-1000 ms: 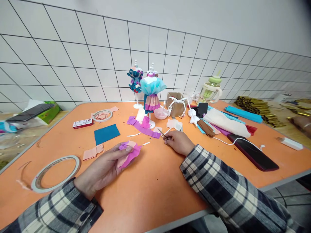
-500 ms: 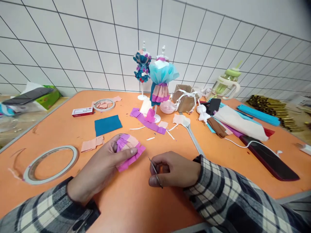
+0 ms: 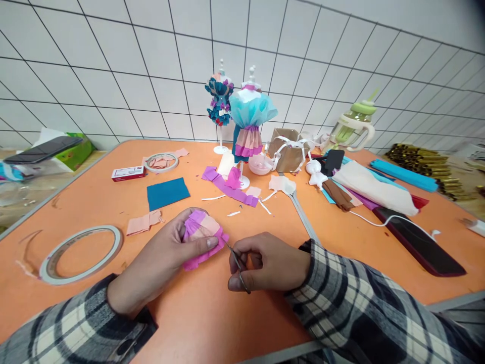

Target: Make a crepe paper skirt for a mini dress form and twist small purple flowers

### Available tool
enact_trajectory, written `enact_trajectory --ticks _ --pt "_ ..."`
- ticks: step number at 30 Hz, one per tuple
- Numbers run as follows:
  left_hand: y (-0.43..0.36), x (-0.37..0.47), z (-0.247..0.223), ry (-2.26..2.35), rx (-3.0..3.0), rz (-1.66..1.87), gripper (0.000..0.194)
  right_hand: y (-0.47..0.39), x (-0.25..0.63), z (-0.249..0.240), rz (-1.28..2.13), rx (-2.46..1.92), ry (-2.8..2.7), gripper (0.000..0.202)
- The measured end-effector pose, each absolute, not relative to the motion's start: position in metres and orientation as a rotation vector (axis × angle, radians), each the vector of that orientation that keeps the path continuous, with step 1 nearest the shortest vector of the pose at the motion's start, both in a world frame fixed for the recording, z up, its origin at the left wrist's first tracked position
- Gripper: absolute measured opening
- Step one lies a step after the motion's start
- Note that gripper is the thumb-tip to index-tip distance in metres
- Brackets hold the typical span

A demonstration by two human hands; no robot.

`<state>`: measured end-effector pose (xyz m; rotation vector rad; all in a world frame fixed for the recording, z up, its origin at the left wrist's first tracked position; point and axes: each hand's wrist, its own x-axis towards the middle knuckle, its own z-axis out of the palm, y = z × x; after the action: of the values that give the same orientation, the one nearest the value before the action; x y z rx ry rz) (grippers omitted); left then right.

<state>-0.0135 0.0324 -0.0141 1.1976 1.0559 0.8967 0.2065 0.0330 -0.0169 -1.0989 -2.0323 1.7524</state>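
Pinched between the thumb and fingers of my left hand point(image 3: 172, 250) is a gathered piece of purple and peach crepe paper point(image 3: 202, 233). My right hand point(image 3: 269, 263) is closed around thin metal tweezers or small scissors point(image 3: 238, 263); which of the two is hard to tell. The tool's tip is at the right edge of the crepe piece. Beyond my hands, a purple paper strip point(image 3: 231, 191) lies on the orange table point(image 3: 197, 328). Behind it stands a small mannequin in a light blue and pink paper dress point(image 3: 252, 111).
Tape rolls point(image 3: 81, 255) point(image 3: 161, 163), a blue paper square point(image 3: 167, 194) and a red-white box point(image 3: 129, 173) lie on the left. A second mannequin point(image 3: 220, 101), a brown bag point(image 3: 287, 151), a bottle point(image 3: 354, 124), crepe rolls point(image 3: 375, 187) and a dark phone point(image 3: 420, 245) are further back and right.
My right hand has moved slightly left, bringing the tool's tip to the edge of the crepe piece. My left hand still holds that piece. The view has shifted slightly.
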Motion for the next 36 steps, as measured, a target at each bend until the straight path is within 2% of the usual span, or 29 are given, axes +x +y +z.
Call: enact_trajectory --ticks 13,28,36 --pt "0.0346 -0.0178 -0.0177 1.042 1.228 0.89 0.031 0.0327 0.2076 -0.0171 1.762 -1.066 -2.038 0.035" --pt "0.0372 -0.019 -0.017 1.202 1.336 0.893 0.043 0.0336 0.2073 -0.0218 1.737 -1.041 -1.999 0.035" --pt "0.0348 -0.0177 -0.0109 1.224 1.382 0.876 0.036 0.0339 0.2088 -0.0141 1.759 -1.038 -2.045 0.037"
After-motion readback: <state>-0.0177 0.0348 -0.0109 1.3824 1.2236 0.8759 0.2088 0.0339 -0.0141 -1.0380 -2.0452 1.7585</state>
